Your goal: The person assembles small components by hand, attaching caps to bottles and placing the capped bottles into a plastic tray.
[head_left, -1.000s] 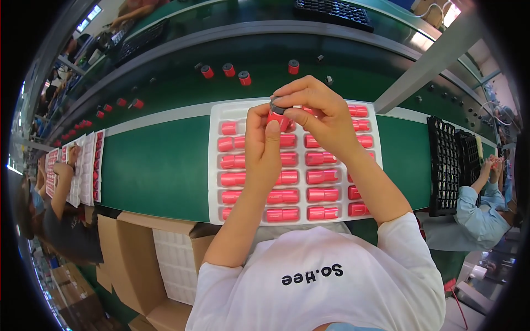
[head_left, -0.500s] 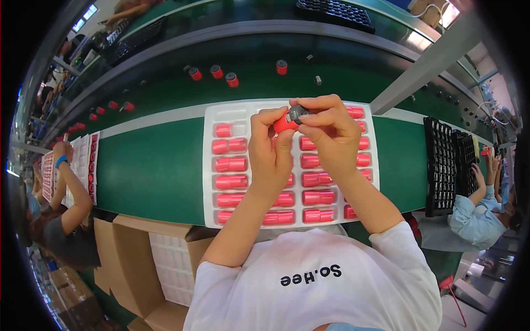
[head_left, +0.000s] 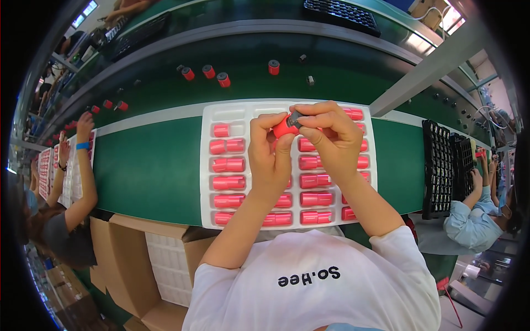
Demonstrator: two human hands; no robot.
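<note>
Left hand [head_left: 269, 149] and right hand [head_left: 333, 133] both gripping one red-and-dark-grey cylindrical part [head_left: 284, 128], held up over the far half of the white compartment tray [head_left: 228, 115] of red cylinders [head_left: 227, 145], on green counter [head_left: 149, 165].

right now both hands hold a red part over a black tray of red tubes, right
The tray of red tubes is white, not black, in the head view; left hand and right hand do hold a red part over it.

The part [head_left: 284, 129] is red and dark grey, the tubes [head_left: 316, 180] pinkish red, the tray [head_left: 229, 114] white, the table [head_left: 149, 165] green.
</note>
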